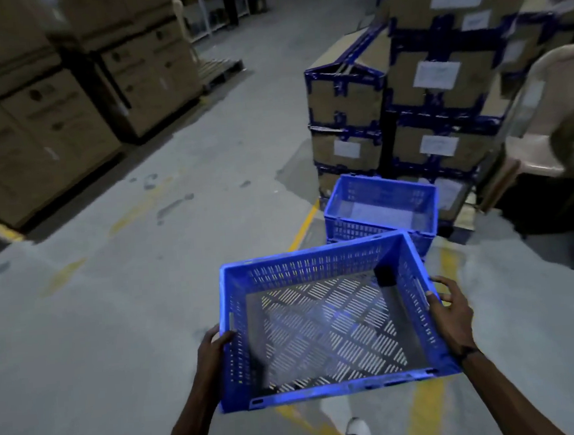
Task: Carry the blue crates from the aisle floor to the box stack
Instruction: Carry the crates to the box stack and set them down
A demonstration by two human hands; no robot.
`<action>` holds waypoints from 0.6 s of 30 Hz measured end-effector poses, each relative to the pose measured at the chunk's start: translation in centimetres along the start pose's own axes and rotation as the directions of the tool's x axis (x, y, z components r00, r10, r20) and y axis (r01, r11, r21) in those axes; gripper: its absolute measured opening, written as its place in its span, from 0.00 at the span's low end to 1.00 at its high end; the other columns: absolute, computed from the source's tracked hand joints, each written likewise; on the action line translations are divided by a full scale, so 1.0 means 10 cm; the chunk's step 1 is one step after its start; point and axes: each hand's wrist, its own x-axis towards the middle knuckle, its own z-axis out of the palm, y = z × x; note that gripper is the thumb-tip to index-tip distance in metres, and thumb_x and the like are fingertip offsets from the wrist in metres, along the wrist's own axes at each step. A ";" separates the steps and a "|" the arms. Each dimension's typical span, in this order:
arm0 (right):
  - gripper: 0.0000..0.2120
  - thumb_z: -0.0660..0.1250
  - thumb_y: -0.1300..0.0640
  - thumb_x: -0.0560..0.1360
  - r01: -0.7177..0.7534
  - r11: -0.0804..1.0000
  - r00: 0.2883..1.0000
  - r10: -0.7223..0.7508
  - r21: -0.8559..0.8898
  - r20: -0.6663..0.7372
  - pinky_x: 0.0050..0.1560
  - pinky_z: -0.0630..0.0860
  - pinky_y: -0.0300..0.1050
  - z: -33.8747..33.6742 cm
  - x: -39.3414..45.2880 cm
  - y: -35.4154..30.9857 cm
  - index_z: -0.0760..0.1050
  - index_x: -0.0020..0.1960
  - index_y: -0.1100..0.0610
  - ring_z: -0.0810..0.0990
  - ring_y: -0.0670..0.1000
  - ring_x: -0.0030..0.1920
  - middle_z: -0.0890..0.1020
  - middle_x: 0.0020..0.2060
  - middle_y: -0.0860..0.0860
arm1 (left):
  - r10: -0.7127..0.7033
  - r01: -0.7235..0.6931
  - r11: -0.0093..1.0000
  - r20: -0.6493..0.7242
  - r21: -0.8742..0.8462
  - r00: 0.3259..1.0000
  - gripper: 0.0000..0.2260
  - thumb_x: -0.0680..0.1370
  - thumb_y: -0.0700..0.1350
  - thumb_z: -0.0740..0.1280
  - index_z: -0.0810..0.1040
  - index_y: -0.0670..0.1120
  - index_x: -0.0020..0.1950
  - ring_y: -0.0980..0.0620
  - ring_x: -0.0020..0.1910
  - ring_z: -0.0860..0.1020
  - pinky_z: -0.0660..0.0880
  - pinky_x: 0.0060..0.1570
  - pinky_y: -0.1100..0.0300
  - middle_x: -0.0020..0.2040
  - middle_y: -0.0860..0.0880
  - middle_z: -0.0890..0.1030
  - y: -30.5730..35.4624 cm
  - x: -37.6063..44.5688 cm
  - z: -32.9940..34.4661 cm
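Blue crate (328,320) held level above the aisle floor (113,299), short of the box stack (407,105). Left hand (215,346) and right hand (449,311) clamped on opposite side walls. Carrying step, seemingly; next, lowering onto the second crate (381,206) by the stack. Carried crate empty; in the second, perhaps a pale sheet.

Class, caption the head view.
Both hands carry an empty blue crate toward another crate beside taped boxes.
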 end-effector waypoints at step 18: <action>0.17 0.67 0.61 0.76 -0.246 0.968 0.930 0.248 0.043 -0.273 0.45 0.78 0.51 -0.62 1.00 0.38 0.75 0.61 0.44 0.82 0.58 0.46 0.83 0.45 0.59 | 0.048 -0.081 0.987 0.222 0.142 0.974 0.14 0.69 0.44 0.73 0.84 0.49 0.54 0.38 0.53 0.84 0.80 0.56 0.37 0.51 0.44 0.87 0.88 1.17 1.91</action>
